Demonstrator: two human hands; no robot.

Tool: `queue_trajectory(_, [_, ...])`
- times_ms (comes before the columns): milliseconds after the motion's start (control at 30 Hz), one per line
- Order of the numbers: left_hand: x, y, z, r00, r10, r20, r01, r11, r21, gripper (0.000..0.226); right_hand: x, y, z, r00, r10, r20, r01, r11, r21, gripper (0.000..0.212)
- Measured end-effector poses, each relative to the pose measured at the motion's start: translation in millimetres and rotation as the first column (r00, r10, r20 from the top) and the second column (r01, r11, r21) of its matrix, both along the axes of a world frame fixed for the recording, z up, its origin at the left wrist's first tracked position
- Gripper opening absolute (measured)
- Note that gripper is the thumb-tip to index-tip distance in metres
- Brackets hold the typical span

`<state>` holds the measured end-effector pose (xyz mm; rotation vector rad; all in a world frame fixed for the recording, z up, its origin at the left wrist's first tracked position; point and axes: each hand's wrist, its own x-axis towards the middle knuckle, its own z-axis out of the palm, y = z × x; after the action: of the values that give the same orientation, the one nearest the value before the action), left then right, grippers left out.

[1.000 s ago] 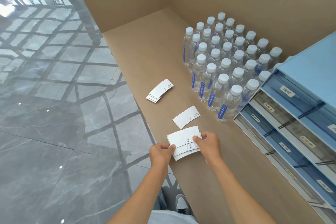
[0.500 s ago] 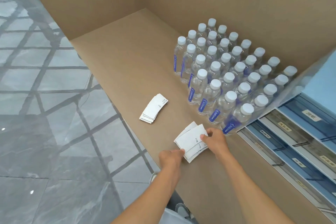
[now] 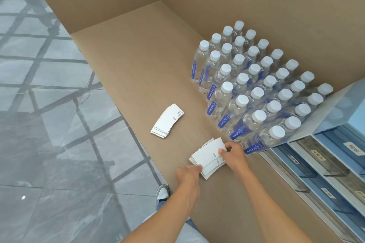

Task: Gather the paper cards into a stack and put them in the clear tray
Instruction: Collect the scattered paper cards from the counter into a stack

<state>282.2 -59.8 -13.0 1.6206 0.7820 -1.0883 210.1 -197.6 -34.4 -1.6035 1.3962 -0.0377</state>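
A loose stack of white paper cards (image 3: 206,155) lies near the front edge of the brown counter (image 3: 138,61). My left hand (image 3: 187,173) pinches its lower left corner. My right hand (image 3: 233,154) grips its right end, fingers over the printed edge. A second fanned pile of white cards (image 3: 166,121) lies apart on the counter, up and to the left, untouched. Clear drawer trays (image 3: 320,165) with labels sit in a blue organiser at the right.
Several water bottles (image 3: 250,89) with white caps stand packed together right of the cards, close to my right hand. The blue drawer organiser (image 3: 347,130) fills the right side. The counter edge drops to a grey tiled floor (image 3: 49,124) at the left.
The single card that lay alone above the stack has joined the held cards. Both hands stay on the stack; the view has tilted, shifting everything lower and rightward.
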Motion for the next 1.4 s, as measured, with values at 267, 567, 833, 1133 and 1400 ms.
queue_trajectory(267, [0,4,14,0.989,-0.017,0.149,0.019,1.0,-0.011,0.012,-3,3,7,0.955,-0.183,0.235,0.15,0.977,0.15,0.012])
queue_trajectory(567, [14,31,33,0.927,-0.098,0.361,0.092,0.995,0.031,0.019,10,28,14,0.906,-0.181,0.383,0.106,0.972,0.211,0.021])
queue_trajectory(833, [35,51,35,0.93,-0.122,0.346,0.126,0.992,0.012,0.014,24,43,14,0.914,-0.146,0.378,0.026,0.952,0.306,0.011])
queue_trajectory(1133, [81,57,27,0.951,-0.095,0.294,0.117,0.992,-0.057,0.019,69,49,15,0.937,-0.111,0.33,0.021,0.964,0.265,0.01])
queue_trajectory(1400, [113,35,28,0.834,-0.385,0.395,0.45,0.889,-0.085,0.015,59,48,33,0.91,-0.254,0.329,0.198,0.961,0.194,0.021])
